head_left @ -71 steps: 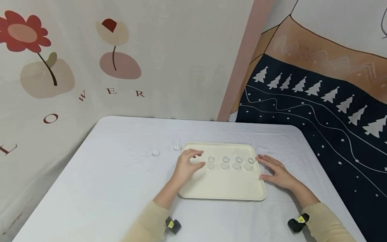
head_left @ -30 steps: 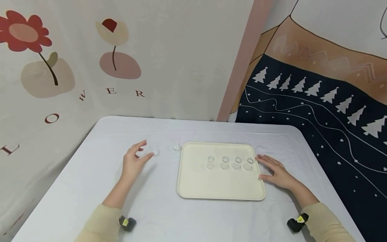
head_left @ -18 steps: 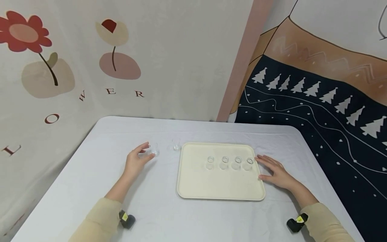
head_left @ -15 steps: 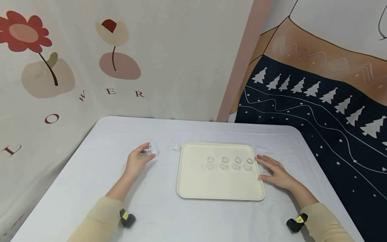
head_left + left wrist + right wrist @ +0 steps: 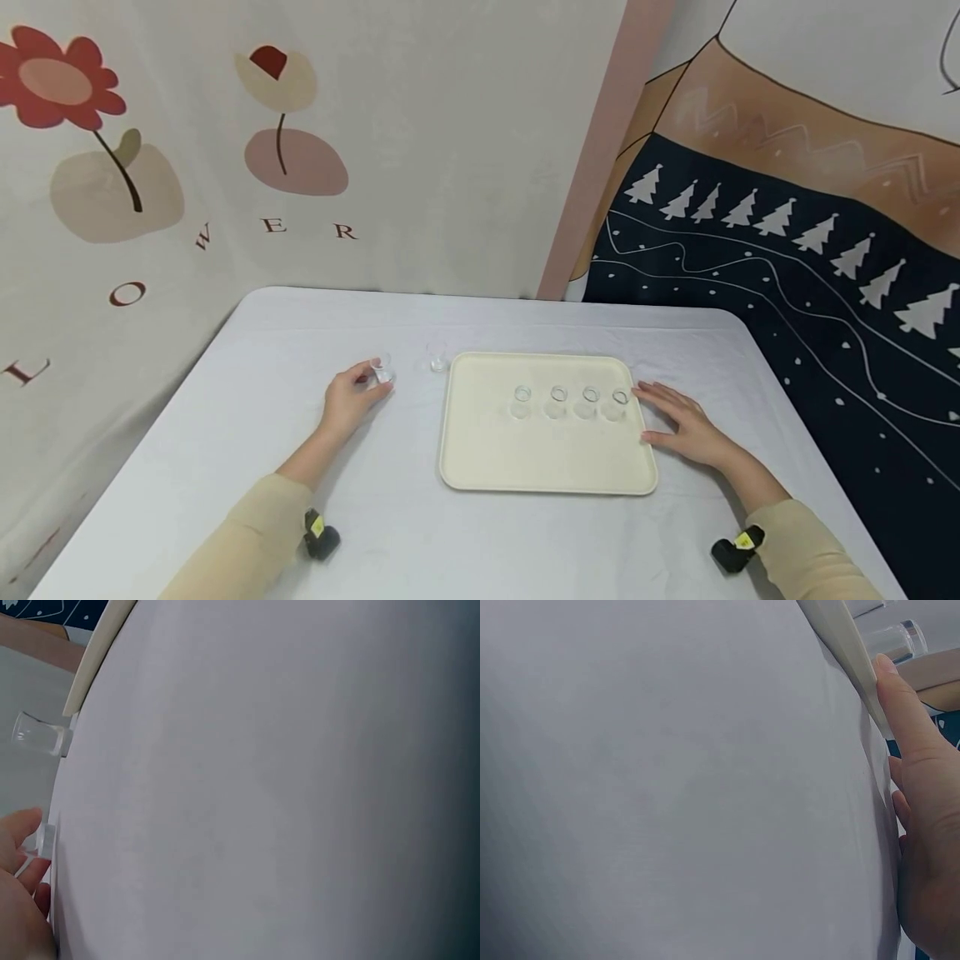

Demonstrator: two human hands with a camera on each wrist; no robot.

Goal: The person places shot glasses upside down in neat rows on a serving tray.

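Observation:
My left hand [image 5: 348, 402] pinches a small clear shot glass [image 5: 384, 372] between thumb and fingers, on the white table left of the tray. In the left wrist view the thick glass base [image 5: 47, 840] shows between thumb and fingers, low at the cloth. A second shot glass [image 5: 438, 360] stands mouth up near the tray's back left corner. On the cream tray [image 5: 547, 462], several shot glasses [image 5: 555, 406] stand upside down in a row, thick bases up. My right hand [image 5: 690, 429] rests with extended fingers and thumb at the tray's right edge.
A white cloth covers the table [image 5: 390, 517]. Behind it hangs a pale curtain [image 5: 450, 167] with flower prints, and a dark tree-patterned cloth [image 5: 750, 275] hangs at the right. Each sleeve carries a black wrist camera [image 5: 322, 536].
My left hand has moved from over the tray to the left shot glass, and its thumb and fingers have closed around it. My right hand stays at the tray edge.

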